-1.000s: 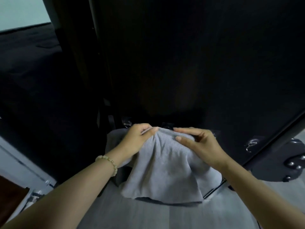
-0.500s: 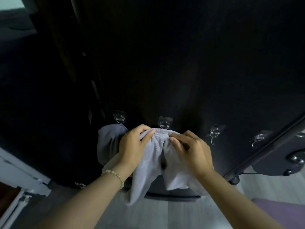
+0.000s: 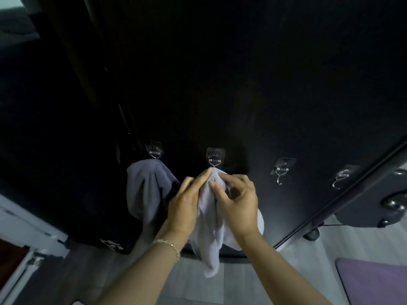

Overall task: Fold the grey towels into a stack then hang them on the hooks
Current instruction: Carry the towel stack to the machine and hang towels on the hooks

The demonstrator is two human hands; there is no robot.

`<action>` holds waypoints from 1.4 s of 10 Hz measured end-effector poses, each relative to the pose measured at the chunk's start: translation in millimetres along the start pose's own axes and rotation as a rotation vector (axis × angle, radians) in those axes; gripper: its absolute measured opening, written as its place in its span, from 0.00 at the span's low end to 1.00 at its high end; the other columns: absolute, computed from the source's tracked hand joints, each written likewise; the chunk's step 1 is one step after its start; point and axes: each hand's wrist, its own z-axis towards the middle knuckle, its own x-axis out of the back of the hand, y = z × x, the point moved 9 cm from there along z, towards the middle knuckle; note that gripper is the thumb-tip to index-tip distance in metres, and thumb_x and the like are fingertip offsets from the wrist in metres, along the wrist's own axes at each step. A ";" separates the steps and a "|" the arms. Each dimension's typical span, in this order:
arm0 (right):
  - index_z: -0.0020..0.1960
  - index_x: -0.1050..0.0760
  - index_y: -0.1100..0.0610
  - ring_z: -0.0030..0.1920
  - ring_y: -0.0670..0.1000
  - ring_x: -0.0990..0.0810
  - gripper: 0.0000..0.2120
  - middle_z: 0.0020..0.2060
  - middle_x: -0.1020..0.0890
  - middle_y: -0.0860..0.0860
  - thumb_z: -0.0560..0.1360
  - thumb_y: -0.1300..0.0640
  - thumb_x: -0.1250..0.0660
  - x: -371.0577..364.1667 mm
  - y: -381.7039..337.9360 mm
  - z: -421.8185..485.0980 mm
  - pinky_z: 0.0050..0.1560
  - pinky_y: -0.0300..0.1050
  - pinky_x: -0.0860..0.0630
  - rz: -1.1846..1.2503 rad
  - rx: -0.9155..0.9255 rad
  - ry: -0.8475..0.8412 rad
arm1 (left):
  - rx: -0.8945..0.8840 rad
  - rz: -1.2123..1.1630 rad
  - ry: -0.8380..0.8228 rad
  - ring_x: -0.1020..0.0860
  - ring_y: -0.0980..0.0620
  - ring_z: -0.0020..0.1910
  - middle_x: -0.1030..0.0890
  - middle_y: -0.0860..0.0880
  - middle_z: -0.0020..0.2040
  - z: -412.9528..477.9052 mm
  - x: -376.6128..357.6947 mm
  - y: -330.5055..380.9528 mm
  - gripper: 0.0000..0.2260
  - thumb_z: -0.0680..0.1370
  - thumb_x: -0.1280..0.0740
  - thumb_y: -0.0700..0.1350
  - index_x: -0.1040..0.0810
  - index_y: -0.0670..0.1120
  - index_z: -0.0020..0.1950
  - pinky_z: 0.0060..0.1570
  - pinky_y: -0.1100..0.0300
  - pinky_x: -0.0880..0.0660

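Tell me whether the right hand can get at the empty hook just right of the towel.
Probably yes: the empty hook sits bare beside the right hand, with only dark door between them. But the hand is pinching the grey towel now.

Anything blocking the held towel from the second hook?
Nothing visible. The left hand and right hand pinch the grey towel right under the second hook; the hung towel sits on the first hook, aside.
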 end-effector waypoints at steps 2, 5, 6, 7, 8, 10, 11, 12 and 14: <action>0.52 0.19 0.45 0.55 0.40 0.30 0.09 0.52 0.30 0.40 0.72 0.52 0.29 4.4 5.1 -6.7 0.53 0.26 0.33 0.006 -0.006 0.044 | -0.063 0.418 0.124 0.26 0.64 0.58 0.25 0.65 0.57 -23.3 12.1 44.3 0.14 0.82 0.43 0.44 0.26 0.59 0.63 0.56 0.68 0.29; 0.54 0.18 0.49 0.47 0.41 0.21 0.08 0.47 0.19 0.47 0.76 0.55 0.32 -4.5 12.5 -0.9 0.49 0.33 0.25 0.167 -0.076 -0.090 | -0.032 0.256 -0.106 0.41 0.67 0.71 0.39 0.59 0.75 -28.1 -8.4 36.9 0.27 0.80 0.39 0.49 0.46 0.55 0.77 0.71 0.66 0.40; 0.58 0.20 0.47 0.51 0.42 0.21 0.11 0.51 0.20 0.45 0.77 0.52 0.33 -2.7 12.4 2.1 0.54 0.39 0.24 0.046 -0.050 -0.211 | -0.008 0.248 -0.207 0.43 0.65 0.73 0.43 0.59 0.77 -31.1 -2.6 37.0 0.29 0.79 0.38 0.49 0.48 0.57 0.77 0.73 0.57 0.40; 0.66 0.27 0.45 0.58 0.45 0.24 0.16 0.60 0.24 0.43 0.78 0.49 0.37 13.7 5.4 -6.6 0.58 0.47 0.25 -0.206 0.050 -0.347 | 0.083 0.364 -0.238 0.39 0.58 0.73 0.41 0.57 0.76 -49.4 14.2 42.4 0.28 0.79 0.41 0.56 0.48 0.59 0.76 0.70 0.52 0.34; 0.74 0.40 0.44 0.70 0.46 0.34 0.25 0.73 0.37 0.43 0.78 0.44 0.40 47.0 0.7 -27.7 0.63 0.47 0.29 -0.562 0.140 -0.470 | 0.060 0.650 -0.237 0.39 0.55 0.73 0.40 0.57 0.75 -75.3 30.8 64.8 0.27 0.79 0.42 0.59 0.43 0.55 0.76 0.70 0.54 0.39; 0.76 0.42 0.49 0.74 0.51 0.40 0.32 0.75 0.40 0.49 0.75 0.40 0.37 151.8 3.9 -80.5 0.73 0.48 0.41 -0.787 0.123 -0.424 | -0.124 0.679 -0.417 0.30 0.49 0.66 0.28 0.50 0.68 -104.6 -23.7 130.1 0.30 0.76 0.45 0.63 0.33 0.47 0.72 0.66 0.58 0.37; 0.75 0.40 0.49 0.73 0.51 0.38 0.31 0.74 0.37 0.49 0.76 0.40 0.38 226.3 15.5 -125.0 0.72 0.47 0.42 -0.821 0.010 -0.276 | -0.236 0.668 -0.543 0.32 0.51 0.68 0.29 0.51 0.69 -128.1 -88.2 161.8 0.24 0.79 0.40 0.57 0.35 0.48 0.73 0.68 0.58 0.39; 0.74 0.39 0.49 0.72 0.51 0.36 0.30 0.73 0.36 0.49 0.76 0.40 0.38 299.0 43.4 -194.9 0.70 0.46 0.40 -0.852 -0.160 -0.180 | -0.356 0.659 -0.719 0.34 0.52 0.69 0.29 0.52 0.70 -176.7 -156.0 185.5 0.27 0.78 0.46 0.62 0.34 0.49 0.72 0.71 0.57 0.42; 0.75 0.40 0.49 0.73 0.51 0.37 0.33 0.74 0.37 0.48 0.75 0.36 0.40 436.0 105.1 -381.9 0.71 0.47 0.40 -0.905 -0.512 -0.017 | -0.532 0.615 -0.999 0.32 0.51 0.69 0.28 0.50 0.69 -323.5 -275.4 228.7 0.40 0.69 0.60 0.68 0.33 0.48 0.72 0.70 0.57 0.44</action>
